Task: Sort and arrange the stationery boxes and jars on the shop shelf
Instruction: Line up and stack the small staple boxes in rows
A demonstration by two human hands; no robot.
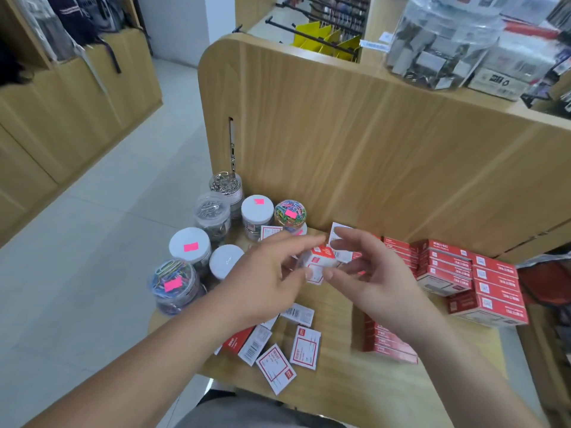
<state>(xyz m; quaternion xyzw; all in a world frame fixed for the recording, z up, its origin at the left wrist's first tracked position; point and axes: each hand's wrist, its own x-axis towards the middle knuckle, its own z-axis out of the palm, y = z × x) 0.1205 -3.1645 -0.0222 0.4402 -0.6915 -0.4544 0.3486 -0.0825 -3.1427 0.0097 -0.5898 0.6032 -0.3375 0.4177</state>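
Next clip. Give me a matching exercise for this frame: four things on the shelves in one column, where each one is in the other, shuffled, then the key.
Things
1. small red-and-white box
2. stack of red boxes
3. cluster of small jars
4. large clear jar

Places
A. on the upper shelf, top right
B. left end of the lower shelf
C. pinched between the left hand and the right hand
D. right side of the lower shelf

Pairs: 1-C, 2-D, 3-B, 4-A

Red-and-white boxes (445,267), pink stickers (190,247) on white jar lids (200,240), multicoloured clips (282,210), probably light wood-grain shelf (340,381).
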